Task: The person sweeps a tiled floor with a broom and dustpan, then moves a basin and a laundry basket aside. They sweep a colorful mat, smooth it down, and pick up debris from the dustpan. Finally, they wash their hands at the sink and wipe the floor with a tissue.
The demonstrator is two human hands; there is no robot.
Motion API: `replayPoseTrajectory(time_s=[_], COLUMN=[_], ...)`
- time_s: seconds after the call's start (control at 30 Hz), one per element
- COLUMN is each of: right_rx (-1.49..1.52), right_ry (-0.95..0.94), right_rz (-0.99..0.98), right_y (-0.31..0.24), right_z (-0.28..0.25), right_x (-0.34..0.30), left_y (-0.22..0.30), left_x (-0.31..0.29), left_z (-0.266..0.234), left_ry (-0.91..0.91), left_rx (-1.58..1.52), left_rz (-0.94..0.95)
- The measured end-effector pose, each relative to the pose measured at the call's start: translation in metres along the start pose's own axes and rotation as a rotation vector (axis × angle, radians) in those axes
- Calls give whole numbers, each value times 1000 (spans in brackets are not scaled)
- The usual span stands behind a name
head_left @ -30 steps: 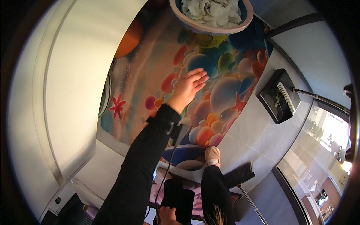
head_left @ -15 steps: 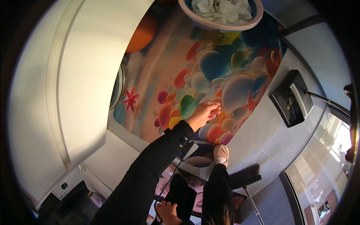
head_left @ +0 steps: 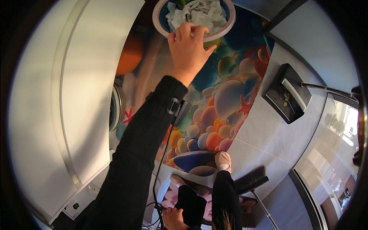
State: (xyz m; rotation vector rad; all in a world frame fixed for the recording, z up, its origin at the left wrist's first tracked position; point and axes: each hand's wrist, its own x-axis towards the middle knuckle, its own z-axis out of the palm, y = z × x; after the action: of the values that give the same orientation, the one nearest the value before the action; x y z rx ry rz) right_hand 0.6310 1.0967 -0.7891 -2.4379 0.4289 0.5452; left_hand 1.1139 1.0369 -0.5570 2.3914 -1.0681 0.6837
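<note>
Hanging over the near rim of the pink-rimmed basin (head_left: 232, 17), the left grip (head_left: 189, 53) has its fingers bent and parted and its thumb out to the right, not closed on anything. I cannot tell whether the fingertips touch the rim or the crumpled white pieces (head_left: 214, 17) inside. The basin sits at the far edge of the printed floor mat (head_left: 234, 96). The right grip (head_left: 174, 219) lies low by the lap, beyond the mat's near edge, fingers loosely bent; whether it has hold of anything is hard to tell.

The pieces are heaped and look light, so a pinch that takes several at once could drag some over the rim onto the mat. Pressing on the near rim might tip or slide the basin, if it weighs little. A thin cable (head_left: 164, 153) hangs from a dark device (head_left: 180, 111) on the left sleeve; it could snag at the legs if pulled taut. The slippered foot (head_left: 223, 161) at the mat's near edge could ruck the mat.
</note>
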Motion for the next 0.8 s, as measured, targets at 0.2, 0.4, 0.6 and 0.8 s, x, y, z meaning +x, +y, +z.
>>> replayPoseTrajectory(time_s=[0.2,0.4,0.6,0.8], right_rx=[-44,66,104,118], right_ry=[-180,-505,-610,-630], right_rz=[-52,-126,-158,-171], right_y=[-90,-251,-311,-325], right_z=[-61,-98,-130,-143], right_x=[-28,-133,-148,-154], left_y=[-6,-49,-118,-122], left_x=[14,41,52,14], left_z=[17,24,13,-4], left_ry=[-108,51,-349,-381], left_rx=[122,67,41,-113], left_rz=[174,105,-219,-398])
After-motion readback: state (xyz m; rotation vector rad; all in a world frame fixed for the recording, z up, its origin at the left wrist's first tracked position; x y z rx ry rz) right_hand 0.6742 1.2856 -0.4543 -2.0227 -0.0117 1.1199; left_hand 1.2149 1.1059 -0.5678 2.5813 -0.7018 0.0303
